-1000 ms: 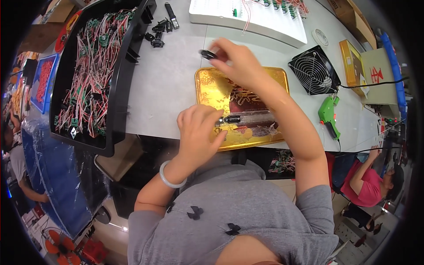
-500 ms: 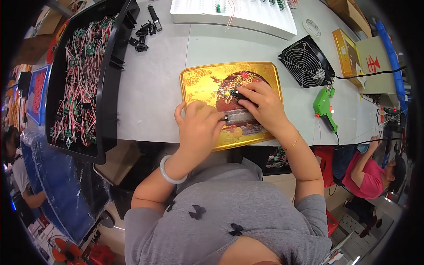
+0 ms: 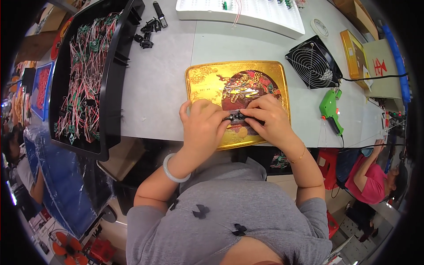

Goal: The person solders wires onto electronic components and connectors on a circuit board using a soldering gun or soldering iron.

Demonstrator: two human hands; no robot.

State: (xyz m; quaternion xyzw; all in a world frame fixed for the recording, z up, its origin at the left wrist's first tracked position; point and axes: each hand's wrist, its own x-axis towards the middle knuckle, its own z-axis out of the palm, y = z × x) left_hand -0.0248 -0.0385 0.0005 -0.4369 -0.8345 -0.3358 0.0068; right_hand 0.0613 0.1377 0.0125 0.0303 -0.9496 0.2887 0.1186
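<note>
A shiny gold tin lid (image 3: 207,79) with a dark red floral picture lies on the grey table in front of me. Over its lower middle, my left hand (image 3: 203,123) pinches a small black part between thumb and fingertips, its other fingers curled. My right hand (image 3: 271,121) grips a black plastic piece (image 3: 238,115), most of it hidden under the fingers. The two parts meet, or nearly so, between my fingertips; I cannot tell whether they are joined.
Left stands a black bin (image 3: 115,88) full of wired green circuit boards. Several black plastic parts (image 3: 148,33) lie beyond it. A white foam tray (image 3: 243,17) is at the back. Right are a black fan (image 3: 313,64), a green glue gun (image 3: 330,110), a tape roll (image 3: 319,28) and a cable.
My right hand has come down toward me, bringing its black piece from the picture's upper part to the part in my left hand. The whole view has shifted slightly.
</note>
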